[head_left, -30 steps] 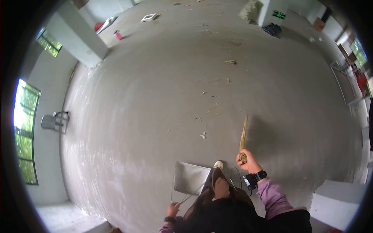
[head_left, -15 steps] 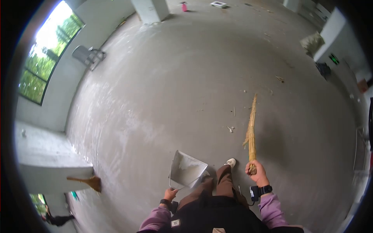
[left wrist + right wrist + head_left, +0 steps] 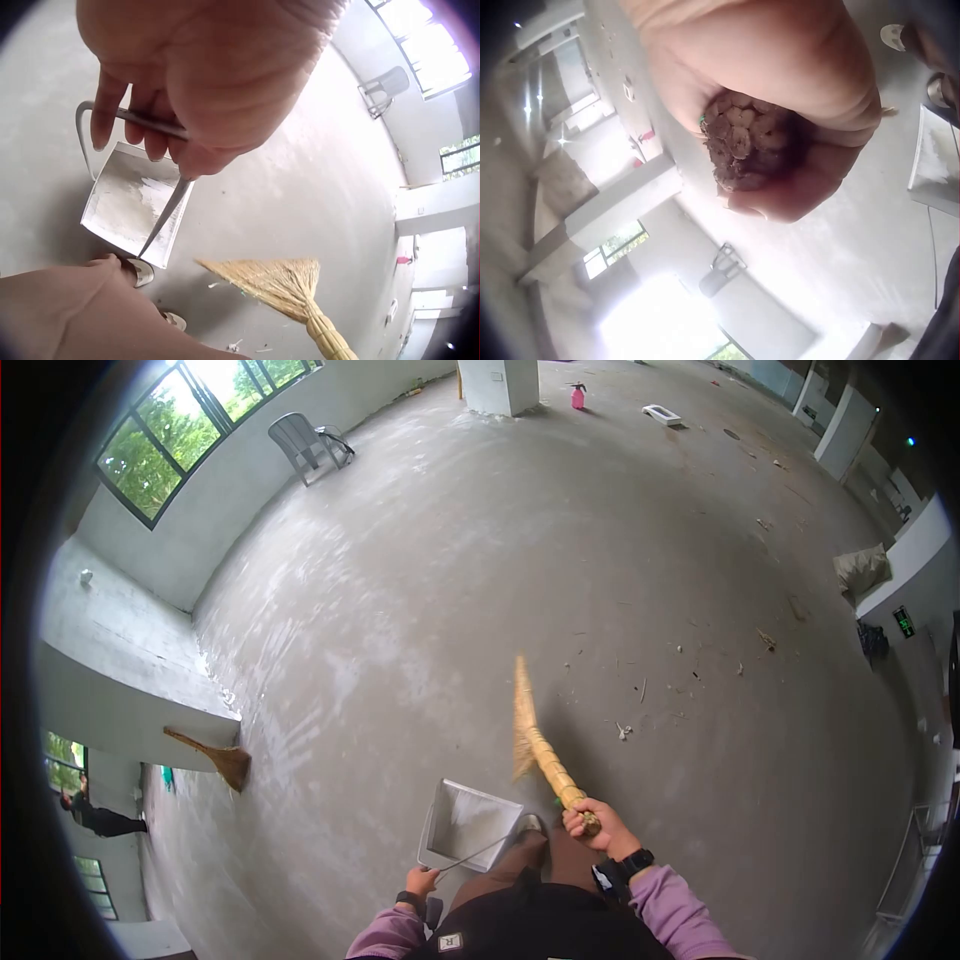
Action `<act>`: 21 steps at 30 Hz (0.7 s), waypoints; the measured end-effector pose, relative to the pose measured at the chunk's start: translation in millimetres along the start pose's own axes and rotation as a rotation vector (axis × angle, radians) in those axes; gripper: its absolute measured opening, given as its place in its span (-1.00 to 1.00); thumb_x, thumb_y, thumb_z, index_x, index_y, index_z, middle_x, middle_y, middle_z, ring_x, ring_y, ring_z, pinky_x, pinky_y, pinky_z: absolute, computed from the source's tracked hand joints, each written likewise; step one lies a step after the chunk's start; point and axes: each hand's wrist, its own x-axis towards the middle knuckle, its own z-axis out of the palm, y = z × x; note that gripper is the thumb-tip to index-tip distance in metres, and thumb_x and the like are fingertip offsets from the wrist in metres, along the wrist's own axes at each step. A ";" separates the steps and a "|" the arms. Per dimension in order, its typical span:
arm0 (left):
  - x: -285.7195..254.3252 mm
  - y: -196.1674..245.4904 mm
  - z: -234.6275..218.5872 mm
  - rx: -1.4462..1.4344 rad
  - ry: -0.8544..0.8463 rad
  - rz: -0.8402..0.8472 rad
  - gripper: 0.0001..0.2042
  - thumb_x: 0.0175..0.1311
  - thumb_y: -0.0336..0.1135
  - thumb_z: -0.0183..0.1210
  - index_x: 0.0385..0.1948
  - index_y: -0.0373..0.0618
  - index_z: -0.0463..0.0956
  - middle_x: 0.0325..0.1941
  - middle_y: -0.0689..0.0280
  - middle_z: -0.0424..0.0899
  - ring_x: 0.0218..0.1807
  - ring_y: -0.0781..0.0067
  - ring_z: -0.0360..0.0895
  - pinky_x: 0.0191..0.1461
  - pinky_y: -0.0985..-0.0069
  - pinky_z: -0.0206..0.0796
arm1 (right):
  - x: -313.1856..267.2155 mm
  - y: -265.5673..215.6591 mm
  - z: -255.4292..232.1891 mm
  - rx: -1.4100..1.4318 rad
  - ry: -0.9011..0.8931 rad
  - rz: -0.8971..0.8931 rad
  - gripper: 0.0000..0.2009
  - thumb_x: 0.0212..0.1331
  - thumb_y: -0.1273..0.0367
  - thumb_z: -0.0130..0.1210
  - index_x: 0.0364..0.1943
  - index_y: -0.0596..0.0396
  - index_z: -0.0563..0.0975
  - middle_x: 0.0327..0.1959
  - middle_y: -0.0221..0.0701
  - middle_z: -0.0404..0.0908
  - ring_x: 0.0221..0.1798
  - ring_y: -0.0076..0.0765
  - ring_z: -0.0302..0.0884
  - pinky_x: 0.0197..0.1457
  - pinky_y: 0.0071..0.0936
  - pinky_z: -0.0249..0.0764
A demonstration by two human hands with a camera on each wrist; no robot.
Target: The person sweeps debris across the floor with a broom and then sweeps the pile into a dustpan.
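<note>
My right hand grips the thick end of a straw broom, whose bristles fan out ahead over the floor. In the right wrist view the fingers curl round the bundled stalk ends of the broom's handle. My left hand holds the thin metal handle of a dustpan, with the fingers hooked over the bar. The dustpan hangs beside my left leg, its tray facing up with pale dust inside, as the left wrist view shows. Broom bristles lie to the right of the dustpan there.
Small scraps lie scattered on the concrete floor at right. A second broom leans against the low wall at left, and a grey chair stands under the window. Farther off are a pink spray bottle, a white tray and another person.
The view has turned left, bringing the second broom and another person into sight. My right hand has swung the broom leftward, nearer the dustpan. Both hands keep their holds.
</note>
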 end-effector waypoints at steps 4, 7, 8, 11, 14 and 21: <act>-32.3 -4.4 0.4 -0.103 0.023 -0.077 -0.73 -0.03 -0.30 0.16 -0.42 -0.37 0.49 -0.49 0.20 0.53 -0.46 0.39 0.50 -0.48 0.45 0.44 | 58.3 -14.1 28.1 -0.060 -0.009 0.133 -0.74 0.03 0.45 -0.04 -0.24 0.32 0.23 -0.51 -0.47 0.28 -0.53 -0.63 0.29 -0.53 -0.69 0.30; -43.6 -9.3 10.7 -0.111 0.037 -0.118 -0.74 -0.01 -0.29 0.15 -0.41 -0.35 0.49 -0.48 0.23 0.50 -0.45 0.39 0.48 -0.45 0.42 0.45 | 88.9 -36.6 43.9 -0.035 0.022 0.155 -0.69 0.04 0.42 -0.04 -0.21 0.38 0.22 -0.49 -0.45 0.29 -0.55 -0.61 0.31 -0.56 -0.70 0.29; -45.8 -8.2 17.9 -0.114 0.038 -0.145 -0.75 0.01 -0.28 0.14 -0.40 -0.33 0.48 -0.46 0.23 0.50 -0.42 0.38 0.48 -0.42 0.39 0.47 | 91.2 -54.4 44.0 -0.009 0.034 0.151 -0.67 0.04 0.42 -0.03 -0.20 0.40 0.21 -0.49 -0.45 0.29 -0.55 -0.60 0.31 -0.57 -0.70 0.28; -52.0 -7.6 23.7 -0.148 0.058 -0.211 -0.74 0.03 -0.27 0.13 -0.37 -0.33 0.48 -0.42 0.22 0.49 -0.37 0.34 0.48 -0.37 0.34 0.49 | 95.2 -94.6 35.1 0.078 0.063 0.111 -0.57 0.05 0.38 -0.02 -0.14 0.52 0.16 -0.51 -0.43 0.30 -0.58 -0.59 0.31 -0.60 -0.72 0.25; -45.0 15.1 49.4 -0.191 0.095 -0.247 -0.76 0.03 -0.28 0.11 -0.37 -0.29 0.47 -0.43 0.25 0.48 -0.37 0.36 0.47 -0.34 0.34 0.48 | 59.4 -173.7 15.4 0.199 0.086 0.003 -0.49 0.04 0.37 -0.01 -0.05 0.53 0.09 -0.52 -0.45 0.31 -0.59 -0.60 0.31 -0.63 -0.71 0.23; -45.1 9.2 54.6 -0.243 0.117 -0.285 -0.87 0.04 -0.29 0.07 -0.49 -0.13 0.46 -0.52 0.38 0.43 -0.47 0.50 0.40 -0.38 0.40 0.41 | -77.0 -240.0 -15.0 0.395 0.064 -0.293 -0.45 -0.03 0.40 0.05 -0.02 0.43 0.07 -0.54 -0.47 0.35 -0.62 -0.60 0.32 -0.65 -0.67 0.23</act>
